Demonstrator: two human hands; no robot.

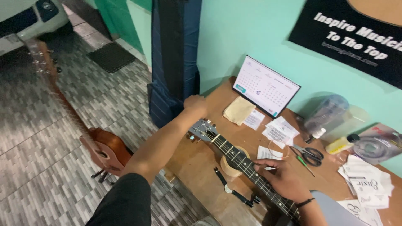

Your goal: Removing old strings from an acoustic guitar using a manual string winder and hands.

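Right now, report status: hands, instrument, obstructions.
Left hand at the headstock. Right hand on the guitar neck. Scissors alongside, apart.

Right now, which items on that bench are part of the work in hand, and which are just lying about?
In use:
- guitar neck, under the right hand
- headstock, at the left hand
- tape roll propping the neck

Lying about:
- scissors
- green screwdriver
- desk calendar
- paper packets
- yellow cloth
- second guitar on the floor

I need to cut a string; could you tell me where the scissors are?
The scissors lie on the wooden table, right of the right hand, beside a green screwdriver.
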